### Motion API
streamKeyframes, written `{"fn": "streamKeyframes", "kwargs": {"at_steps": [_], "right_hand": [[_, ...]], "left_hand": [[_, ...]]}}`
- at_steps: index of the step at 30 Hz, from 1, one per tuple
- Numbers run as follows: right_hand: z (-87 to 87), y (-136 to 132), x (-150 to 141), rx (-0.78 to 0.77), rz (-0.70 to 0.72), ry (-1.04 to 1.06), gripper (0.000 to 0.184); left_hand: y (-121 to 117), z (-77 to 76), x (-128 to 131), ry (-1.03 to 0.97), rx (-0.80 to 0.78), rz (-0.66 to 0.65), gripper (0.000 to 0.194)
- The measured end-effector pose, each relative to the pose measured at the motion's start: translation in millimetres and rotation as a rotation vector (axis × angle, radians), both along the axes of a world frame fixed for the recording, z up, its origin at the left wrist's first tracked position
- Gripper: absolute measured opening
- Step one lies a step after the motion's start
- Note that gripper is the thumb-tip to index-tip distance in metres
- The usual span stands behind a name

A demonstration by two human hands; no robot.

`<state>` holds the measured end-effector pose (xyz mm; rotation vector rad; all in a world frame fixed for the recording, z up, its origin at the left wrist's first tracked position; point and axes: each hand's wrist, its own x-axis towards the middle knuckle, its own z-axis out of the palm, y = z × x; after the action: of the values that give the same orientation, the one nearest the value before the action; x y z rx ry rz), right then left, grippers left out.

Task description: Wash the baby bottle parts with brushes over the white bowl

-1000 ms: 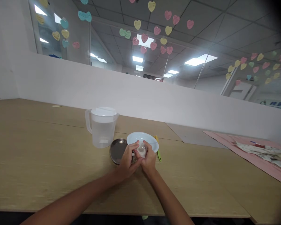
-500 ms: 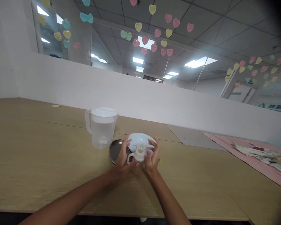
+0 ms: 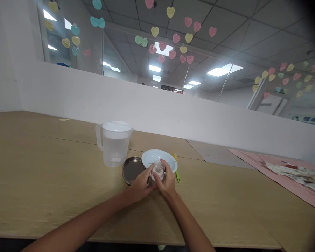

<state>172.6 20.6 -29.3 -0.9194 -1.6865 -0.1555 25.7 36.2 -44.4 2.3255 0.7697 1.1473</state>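
Between my two hands is a baby bottle (image 3: 159, 168) with a clear domed cap and a white collar. My left hand (image 3: 142, 182) is closed around its left side and lower part, which the fingers mostly hide. My right hand (image 3: 167, 179) wraps the right side, thumb across the collar and fingers against the cap. Just behind the bottle lies a pale blue bowl (image 3: 154, 154) with water-like shine inside. To the left, partly behind my left hand, is a round metal dish (image 3: 131, 169). A green and yellow brush-like tool (image 3: 177, 175) lies right of the bowl.
A translucent pitcher (image 3: 115, 145) with a lid stands left of the dish. On the right, a pink cloth (image 3: 262, 168) carries patterned fabric and a red item. The wooden table (image 3: 68, 189) meets a white wall (image 3: 160, 108) at the back.
My right hand has closed in from spread fingers to a grip on the bottle's cap and collar. My left fingers have drawn in around the bottle, uncovering more of the bowl and the green tool.
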Motion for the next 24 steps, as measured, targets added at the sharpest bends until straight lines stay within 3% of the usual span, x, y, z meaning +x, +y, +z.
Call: {"fn": "streamKeyframes", "kwargs": {"at_steps": [5, 11, 18, 20, 24], "right_hand": [[2.2, -2.5, -0.2, -0.031, -0.045, 0.016, 0.046], [-2.5, 1.3, 2.4, 0.292, -0.171, -0.103, 0.056], [8.3, 2.6, 9.6, 0.484, -0.174, 0.114, 0.056], [13.2, 2.6, 9.6, 0.394, -0.223, 0.17, 0.049], [11.6, 10.5, 12.5, -0.044, -0.192, 0.214, 0.039]], "left_hand": [[-3.2, 2.1, 0.0, 0.008, 0.022, -0.001, 0.07], [-3.7, 7.6, -1.1, 0.035, 0.07, -0.028, 0.074], [-11.9, 17.7, -1.2, 0.043, 0.051, -0.033, 0.069], [-12.7, 19.1, -1.2, 0.042, 0.053, -0.044, 0.069], [-12.1, 18.5, -1.2, 0.04, 0.032, -0.033, 0.072]]}}
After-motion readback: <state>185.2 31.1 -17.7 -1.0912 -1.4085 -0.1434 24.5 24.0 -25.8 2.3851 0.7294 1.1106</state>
